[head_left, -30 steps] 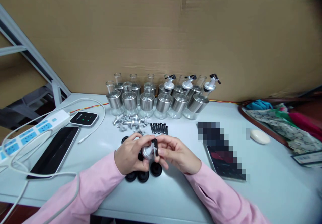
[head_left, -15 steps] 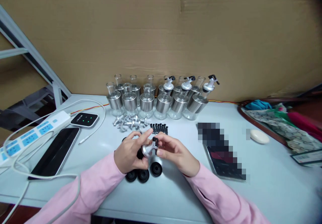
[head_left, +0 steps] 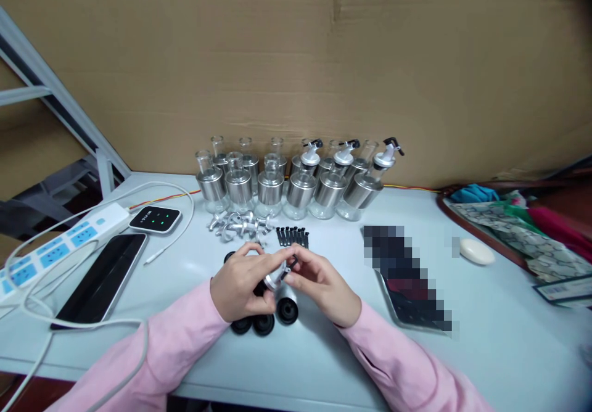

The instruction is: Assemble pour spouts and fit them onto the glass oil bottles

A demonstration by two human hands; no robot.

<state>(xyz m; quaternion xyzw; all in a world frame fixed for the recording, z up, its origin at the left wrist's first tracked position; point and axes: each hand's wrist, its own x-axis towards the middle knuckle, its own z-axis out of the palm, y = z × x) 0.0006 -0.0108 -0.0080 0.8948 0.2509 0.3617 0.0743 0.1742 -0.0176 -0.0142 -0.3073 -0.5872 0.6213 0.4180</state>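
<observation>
A silver pourer spout (head_left: 272, 279) with a black base is gripped in my left hand (head_left: 243, 281), the forefinger stretched over its top. My right hand (head_left: 324, 281) pinches the small black flip cap (head_left: 290, 266) at the spout's tip; the fingers hide part of it. Just below and beside my hands stand black round stoppers (head_left: 264, 324), and one with a silver collar (head_left: 287, 311). Beyond them lie a row of small black caps (head_left: 292, 236) and a pile of loose silver spouts (head_left: 238, 224).
Glass bottles with steel sleeves (head_left: 301, 193) stand in two rows at the back, three topped with pourers (head_left: 345, 153). On the left are a power strip (head_left: 60, 251), a phone (head_left: 102, 282), a Wi-Fi box (head_left: 155, 219) and cables. A white oval object (head_left: 477, 251) lies right.
The black cap at the spout's tip has tilted over under my right fingers. My left forefinger has come down toward the tip, and my right hand has shifted slightly left.
</observation>
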